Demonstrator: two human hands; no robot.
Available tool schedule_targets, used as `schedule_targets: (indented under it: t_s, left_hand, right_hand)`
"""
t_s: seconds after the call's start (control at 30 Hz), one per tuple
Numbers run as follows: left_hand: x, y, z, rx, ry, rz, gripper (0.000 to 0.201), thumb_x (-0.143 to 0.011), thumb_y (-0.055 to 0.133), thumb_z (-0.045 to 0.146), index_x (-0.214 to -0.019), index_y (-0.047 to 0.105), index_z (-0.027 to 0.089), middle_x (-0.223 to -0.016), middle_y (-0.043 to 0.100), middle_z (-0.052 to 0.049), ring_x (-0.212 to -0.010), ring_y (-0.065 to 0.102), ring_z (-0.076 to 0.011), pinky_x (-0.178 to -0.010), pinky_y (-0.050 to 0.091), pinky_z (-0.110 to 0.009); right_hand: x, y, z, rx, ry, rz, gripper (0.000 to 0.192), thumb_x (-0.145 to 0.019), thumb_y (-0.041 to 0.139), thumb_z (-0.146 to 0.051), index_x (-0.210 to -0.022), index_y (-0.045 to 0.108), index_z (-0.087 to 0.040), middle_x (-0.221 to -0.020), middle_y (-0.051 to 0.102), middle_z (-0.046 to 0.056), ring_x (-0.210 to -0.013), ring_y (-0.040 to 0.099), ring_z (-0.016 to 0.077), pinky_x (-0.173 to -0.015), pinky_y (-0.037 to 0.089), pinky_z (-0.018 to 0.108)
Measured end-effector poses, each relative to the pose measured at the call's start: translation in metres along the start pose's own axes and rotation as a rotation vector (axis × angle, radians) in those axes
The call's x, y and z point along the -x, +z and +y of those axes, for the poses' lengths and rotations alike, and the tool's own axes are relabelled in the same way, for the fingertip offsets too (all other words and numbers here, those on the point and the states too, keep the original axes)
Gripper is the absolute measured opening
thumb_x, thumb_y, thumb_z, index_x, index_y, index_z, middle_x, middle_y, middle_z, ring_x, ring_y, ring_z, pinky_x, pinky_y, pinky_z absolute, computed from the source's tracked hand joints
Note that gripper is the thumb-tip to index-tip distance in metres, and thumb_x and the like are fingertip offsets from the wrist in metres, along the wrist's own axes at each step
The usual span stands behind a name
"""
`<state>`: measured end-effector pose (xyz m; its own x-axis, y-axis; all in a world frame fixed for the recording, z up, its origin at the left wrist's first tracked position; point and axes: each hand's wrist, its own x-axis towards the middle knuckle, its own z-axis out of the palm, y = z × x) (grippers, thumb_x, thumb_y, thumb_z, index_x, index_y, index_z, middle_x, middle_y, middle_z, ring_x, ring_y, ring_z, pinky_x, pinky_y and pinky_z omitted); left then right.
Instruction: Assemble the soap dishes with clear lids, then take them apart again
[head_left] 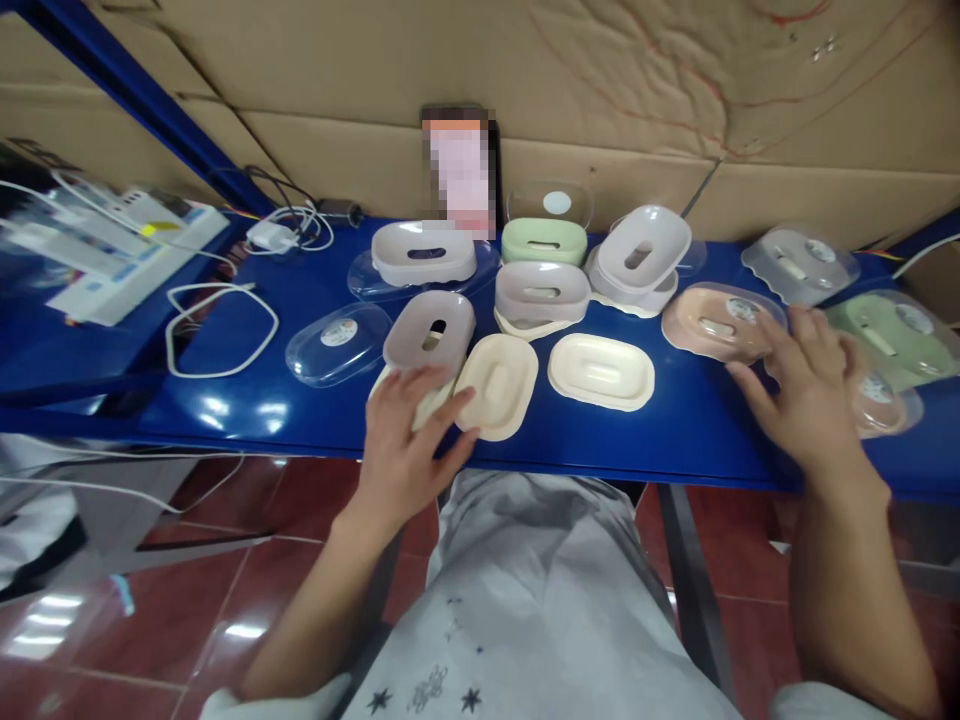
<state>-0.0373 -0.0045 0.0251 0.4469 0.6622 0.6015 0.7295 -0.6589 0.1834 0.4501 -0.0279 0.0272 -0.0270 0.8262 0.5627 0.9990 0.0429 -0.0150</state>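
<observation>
My left hand [409,440] reaches over the table's front edge, fingers spread. Its fingertips are at the rim of a cream oval tray [496,385] and by a greyish soap dish [429,330] with a slot in its floor. A second cream tray [601,372] lies flat to the right. My right hand [810,390] has its fingers apart, and they reach the near right side of a pink soap box [709,320] under a clear lid with a round sticker. Another pink soap box [879,400] is partly behind that hand.
More soap dishes stand behind: a green one [544,240], a pale one [424,252] and a tilted one [645,248]. A clear lid [339,343] lies left. Lidded grey [799,262] and green [900,335] boxes sit right. A phone [461,170] leans on cardboard. A power strip [139,262] and cables lie left.
</observation>
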Motion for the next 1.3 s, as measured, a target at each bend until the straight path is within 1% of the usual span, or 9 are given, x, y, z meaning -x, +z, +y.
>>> schedule_targets:
  t_s: [0.17, 0.3, 0.4, 0.53, 0.73, 0.83, 1.0, 1.17, 1.3]
  left_hand:
    - [-0.004, 0.014, 0.02, -0.037, 0.115, -0.064, 0.038, -0.097, 0.078, 0.032, -0.133, 0.066, 0.029, -0.142, 0.072, -0.013, -0.134, 0.068, -0.0345, -0.122, 0.043, -0.06]
    - [-0.004, 0.02, 0.022, -0.033, 0.1, -0.035, 0.031, -0.096, 0.078, 0.023, -0.126, 0.07, 0.028, -0.136, 0.076, -0.013, -0.129, 0.07, -0.0328, -0.12, 0.043, -0.058]
    - [0.0, 0.022, 0.023, -0.044, 0.069, 0.0, 0.032, -0.096, 0.076, 0.017, -0.125, 0.069, 0.028, -0.134, 0.076, -0.012, -0.125, 0.072, -0.0308, -0.116, 0.046, -0.055]
    - [0.004, 0.025, 0.024, -0.01, 0.045, 0.016, 0.034, -0.094, 0.072, 0.008, -0.123, 0.069, 0.027, -0.133, 0.076, -0.012, -0.119, 0.073, -0.029, -0.109, 0.05, -0.052]
    - [0.005, 0.029, 0.021, 0.037, 0.062, 0.042, 0.032, -0.093, 0.072, 0.006, -0.12, 0.07, 0.023, -0.131, 0.076, -0.013, -0.117, 0.072, -0.0295, -0.108, 0.052, -0.051]
    - [0.006, 0.029, 0.02, 0.042, 0.064, 0.037, 0.031, -0.095, 0.072, 0.006, -0.121, 0.069, 0.023, -0.132, 0.075, -0.012, -0.118, 0.071, -0.0289, -0.108, 0.051, -0.051]
    - [0.008, 0.029, 0.019, 0.045, 0.074, 0.02, 0.034, -0.096, 0.07, 0.004, -0.123, 0.069, 0.023, -0.133, 0.074, -0.013, -0.12, 0.07, -0.0284, -0.109, 0.051, -0.051]
    - [0.008, 0.031, 0.019, 0.05, 0.074, 0.01, 0.035, -0.096, 0.069, 0.004, -0.124, 0.069, 0.024, -0.133, 0.074, -0.012, -0.12, 0.07, -0.0279, -0.11, 0.051, -0.05]
    - [0.007, 0.032, 0.019, 0.052, 0.079, 0.009, 0.035, -0.095, 0.069, 0.004, -0.124, 0.069, 0.024, -0.133, 0.074, -0.012, -0.119, 0.07, -0.0282, -0.11, 0.051, -0.05]
  right_hand:
    - [-0.042, 0.005, 0.02, -0.106, -0.051, -0.118, 0.049, -0.106, 0.059, -0.055, -0.138, 0.073, -0.022, -0.135, 0.075, 0.019, -0.124, 0.07, 0.0331, -0.109, 0.048, 0.046]
    - [-0.059, 0.001, 0.022, -0.031, 0.02, 0.025, 0.04, -0.107, 0.059, -0.044, -0.129, 0.077, -0.017, -0.128, 0.078, 0.021, -0.122, 0.071, 0.0355, -0.108, 0.049, 0.048]
    - [-0.051, 0.0, 0.005, -0.038, -0.041, -0.03, 0.035, -0.109, 0.057, -0.042, -0.121, 0.079, -0.018, -0.123, 0.08, 0.017, -0.117, 0.073, 0.0338, -0.104, 0.051, 0.047]
    - [-0.031, 0.007, -0.014, -0.033, -0.156, -0.193, 0.047, -0.108, 0.06, -0.044, -0.145, 0.068, -0.017, -0.139, 0.074, 0.02, -0.128, 0.069, 0.0356, -0.103, 0.051, 0.047]
    - [-0.031, 0.011, -0.019, -0.117, -0.103, -0.227, 0.045, -0.111, 0.051, -0.05, -0.142, 0.068, -0.022, -0.132, 0.077, 0.015, -0.119, 0.071, 0.0343, -0.105, 0.049, 0.049]
    - [-0.034, 0.002, -0.019, -0.112, -0.095, -0.189, 0.044, -0.112, 0.048, -0.048, -0.142, 0.069, -0.024, -0.137, 0.075, 0.014, -0.126, 0.069, 0.0337, -0.113, 0.043, 0.05]
    - [0.0, -0.019, 0.013, 0.128, 0.167, 0.047, 0.055, -0.106, 0.052, -0.058, -0.151, 0.063, -0.028, -0.155, 0.064, 0.016, -0.141, 0.06, 0.0404, -0.117, 0.039, 0.06]
    - [0.049, -0.036, 0.052, 0.16, 0.287, -0.057, 0.063, -0.1, 0.054, -0.068, -0.155, 0.06, -0.037, -0.153, 0.065, 0.014, -0.139, 0.062, 0.0437, -0.11, 0.049, 0.066]
    - [0.044, -0.042, 0.05, 0.015, 0.253, -0.047, 0.056, -0.103, 0.055, -0.06, -0.151, 0.065, -0.034, -0.147, 0.071, 0.01, -0.137, 0.067, 0.0365, -0.111, 0.054, 0.054]
